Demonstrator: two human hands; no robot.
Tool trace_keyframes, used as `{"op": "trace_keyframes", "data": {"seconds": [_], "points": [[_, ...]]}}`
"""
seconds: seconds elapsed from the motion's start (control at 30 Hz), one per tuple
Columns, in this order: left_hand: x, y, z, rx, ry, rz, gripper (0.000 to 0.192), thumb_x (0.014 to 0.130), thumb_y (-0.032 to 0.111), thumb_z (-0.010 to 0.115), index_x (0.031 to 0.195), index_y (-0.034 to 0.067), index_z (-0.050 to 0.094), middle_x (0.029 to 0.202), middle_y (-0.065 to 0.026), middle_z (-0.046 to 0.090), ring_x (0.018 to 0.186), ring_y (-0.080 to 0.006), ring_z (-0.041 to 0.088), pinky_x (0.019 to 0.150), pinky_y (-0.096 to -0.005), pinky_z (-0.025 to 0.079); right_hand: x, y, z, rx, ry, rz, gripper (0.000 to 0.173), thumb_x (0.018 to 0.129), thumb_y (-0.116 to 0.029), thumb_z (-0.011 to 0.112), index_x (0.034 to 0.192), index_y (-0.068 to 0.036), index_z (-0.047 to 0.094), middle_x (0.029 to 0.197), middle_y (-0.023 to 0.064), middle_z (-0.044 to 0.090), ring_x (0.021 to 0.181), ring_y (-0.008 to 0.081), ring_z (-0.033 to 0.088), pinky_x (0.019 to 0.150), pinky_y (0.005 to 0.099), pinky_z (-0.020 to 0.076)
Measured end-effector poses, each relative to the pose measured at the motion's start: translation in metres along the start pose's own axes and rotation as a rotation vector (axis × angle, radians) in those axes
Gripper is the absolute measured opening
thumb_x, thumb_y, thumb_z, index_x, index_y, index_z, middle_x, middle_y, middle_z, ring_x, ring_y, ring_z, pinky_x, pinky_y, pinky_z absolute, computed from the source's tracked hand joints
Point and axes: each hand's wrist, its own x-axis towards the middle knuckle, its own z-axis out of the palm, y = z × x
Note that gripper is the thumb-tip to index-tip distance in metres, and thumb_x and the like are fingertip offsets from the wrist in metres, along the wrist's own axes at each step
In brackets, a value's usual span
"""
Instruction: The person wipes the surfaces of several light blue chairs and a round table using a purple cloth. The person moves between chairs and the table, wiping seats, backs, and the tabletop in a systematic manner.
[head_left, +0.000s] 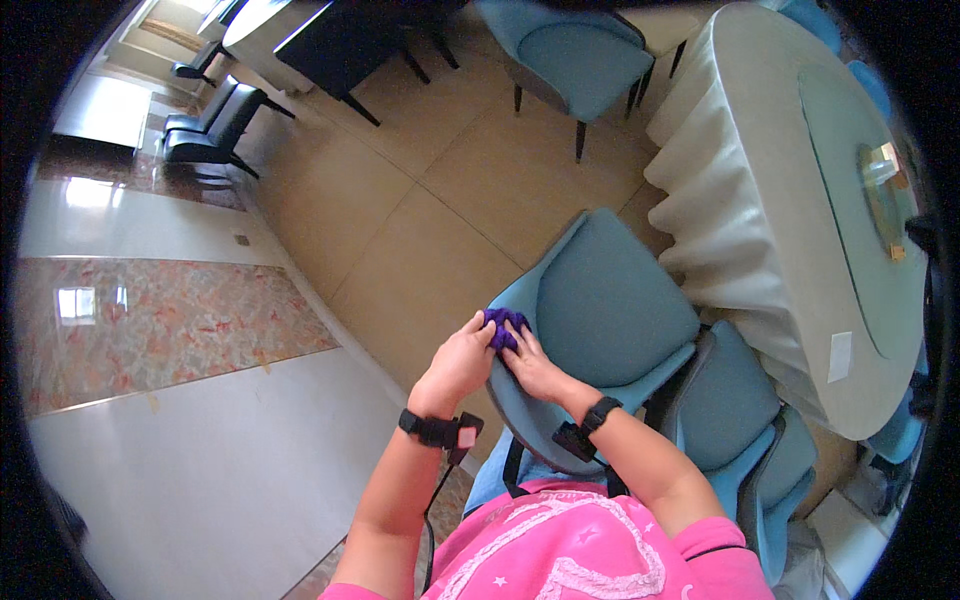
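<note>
Both my hands hold one crumpled purple cloth (504, 328) between them, over the backrest edge of a blue upholstered chair (611, 300) directly before me. My left hand (463, 364) grips the cloth from the left side, its fingers closed around part of it. My right hand (534, 367) lies against the cloth's right side with its fingers pressed onto it, close to the inner face of the backrest. Parts of the cloth are hidden under the fingers. A black strap with a small device sits on each wrist.
More blue chairs (727, 397) stand close at my right. Beyond them is a round table (780, 195) with a pale draped cloth and a glass turntable (840, 202). A wall with marble panels (165, 326) runs along the left. Black chairs (217, 131) stand farther off, and another blue chair (577, 64) ahead.
</note>
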Motion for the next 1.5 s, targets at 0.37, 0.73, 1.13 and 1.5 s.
{"op": "trace_keyframes", "data": {"seconds": [0.37, 0.73, 1.13, 1.5], "points": [[0.047, -0.019, 0.003, 0.335, -0.32, 0.389, 0.03, 0.094, 0.02, 0.059, 0.115, 0.002, 0.071, 0.134, -0.0227, 0.063, 0.126, -0.0402, 0.058, 0.106, -0.0468, 0.049, -0.005, 0.0, -0.007, 0.316, -0.052, 0.142, 0.062, 0.109, -0.035, 0.041, 0.164, -0.012, 0.022, 0.169, 0.0254, 0.015, 0.156, 0.0444, 0.011, 0.128, 0.0467, 0.0125], [0.198, -0.047, 0.067, 0.601, -0.716, 0.206, 0.031, 0.097, 0.02, 0.053, 0.116, 0.002, 0.07, 0.126, -0.0176, 0.067, 0.123, -0.0384, 0.06, 0.101, -0.047, 0.052, 0.071, 0.091, 0.002, 0.477, 0.108, 0.176, 0.055, 0.109, -0.029, 0.035, 0.158, -0.004, 0.032, 0.167, 0.0252, 0.023, 0.152, 0.0478, 0.018, 0.127, 0.0503, 0.0151], [0.2, -0.019, 0.083, 0.857, -0.468, 0.387, 0.035, 0.092, 0.021, 0.058, 0.12, 0.004, 0.071, 0.142, -0.018, 0.058, 0.133, -0.034, 0.055, 0.111, -0.0523, 0.044, 0.09, 0.146, 0.046, 0.497, 0.354, 0.154, 0.052, 0.107, -0.03, 0.048, 0.152, -0.005, 0.042, 0.16, 0.0176, 0.041, 0.15, 0.0331, 0.034, 0.122, 0.0415, 0.0293], [0.175, 0.005, 0.118, 0.761, -0.976, 0.316, 0.031, 0.092, 0.022, 0.059, 0.116, 0.013, 0.078, 0.127, -0.0126, 0.072, 0.124, -0.0313, 0.065, 0.117, -0.0548, 0.035, 0.001, 0.136, 0.041, 0.497, -0.186, 0.159, 0.048, 0.109, -0.034, 0.043, 0.146, -0.005, 0.051, 0.149, 0.0229, 0.054, 0.14, 0.0401, 0.047, 0.116, 0.0464, 0.0365]]}}
